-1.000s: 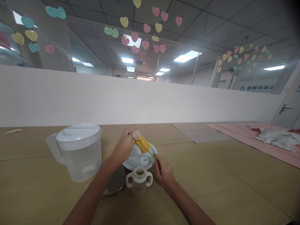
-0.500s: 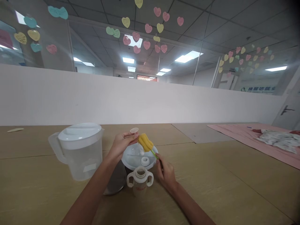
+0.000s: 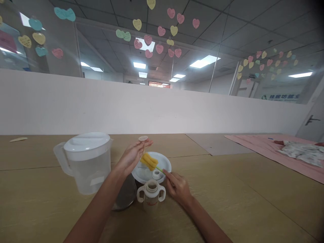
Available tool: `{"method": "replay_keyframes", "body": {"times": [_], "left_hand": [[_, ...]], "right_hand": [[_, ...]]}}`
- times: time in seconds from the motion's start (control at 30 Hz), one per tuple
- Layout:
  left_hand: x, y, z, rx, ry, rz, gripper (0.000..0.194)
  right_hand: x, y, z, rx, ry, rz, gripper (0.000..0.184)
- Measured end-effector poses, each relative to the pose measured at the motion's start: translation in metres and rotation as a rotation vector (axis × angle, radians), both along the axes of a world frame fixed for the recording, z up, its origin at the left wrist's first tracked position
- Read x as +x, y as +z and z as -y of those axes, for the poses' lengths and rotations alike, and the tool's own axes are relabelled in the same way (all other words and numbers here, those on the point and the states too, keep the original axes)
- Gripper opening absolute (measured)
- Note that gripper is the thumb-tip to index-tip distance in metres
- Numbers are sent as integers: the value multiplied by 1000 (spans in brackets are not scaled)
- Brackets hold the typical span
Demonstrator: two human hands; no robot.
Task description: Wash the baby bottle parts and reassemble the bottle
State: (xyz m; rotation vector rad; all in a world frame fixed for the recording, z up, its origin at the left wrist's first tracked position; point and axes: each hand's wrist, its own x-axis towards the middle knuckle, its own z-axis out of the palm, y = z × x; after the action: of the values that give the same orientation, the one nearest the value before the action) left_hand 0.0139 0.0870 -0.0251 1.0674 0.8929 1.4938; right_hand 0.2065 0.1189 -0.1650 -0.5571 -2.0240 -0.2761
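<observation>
Pinching a green-stemmed sponge bottle brush point(image 3: 149, 162) in the right hand's grip point(image 3: 177, 187), with the sponge end above a white plate point(image 3: 164, 163). Left hand's grip point(image 3: 131, 157) spread, palm up, a small round cap point(image 3: 143, 138) at 12 o'clock just past the fingertips. Two-handled cup point(image 3: 151, 195) at the plate's 6 o'clock, plastic jug point(image 3: 86, 165) at 9 o'clock, both on the bench point(image 3: 37, 202).
</observation>
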Motion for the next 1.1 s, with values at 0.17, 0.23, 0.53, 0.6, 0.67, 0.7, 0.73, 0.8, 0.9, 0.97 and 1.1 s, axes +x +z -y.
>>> {"method": "replay_keyframes", "body": {"times": [0.17,0.23,0.53,0.6,0.67,0.7,0.73,0.8,0.9,0.97,1.1], "left_hand": [[-4,7,6,43,23,-85,29],[-4,7,7,42,36,-102,29],[10,-1,6,29,-33,-63,25],[8,-2,5,49,-23,-57,24],[5,-1,4,76,-26,-55,22],[3,-1,4,86,-31,-58,22],[2,0,5,96,-39,-61,22],[-1,4,8,109,-55,-73,24],[-4,11,14,122,-15,-177,27],[-3,15,18,149,51,-299,29],[2,13,18,188,92,-505,28]], "right_hand": [[1,-1,1,23,-7,27,35],[2,-1,2,48,-17,-63,37],[0,-1,6,9,-40,-148,39],[0,-2,6,-3,-30,-114,38],[0,-1,6,-2,-25,-41,38],[0,-1,5,2,-21,8,39],[0,-1,5,9,-16,58,39],[1,0,3,18,-9,136,39],[3,0,1,15,-30,111,39],[5,-1,1,16,-46,39,39],[7,-5,2,46,-39,-113,39]]}}
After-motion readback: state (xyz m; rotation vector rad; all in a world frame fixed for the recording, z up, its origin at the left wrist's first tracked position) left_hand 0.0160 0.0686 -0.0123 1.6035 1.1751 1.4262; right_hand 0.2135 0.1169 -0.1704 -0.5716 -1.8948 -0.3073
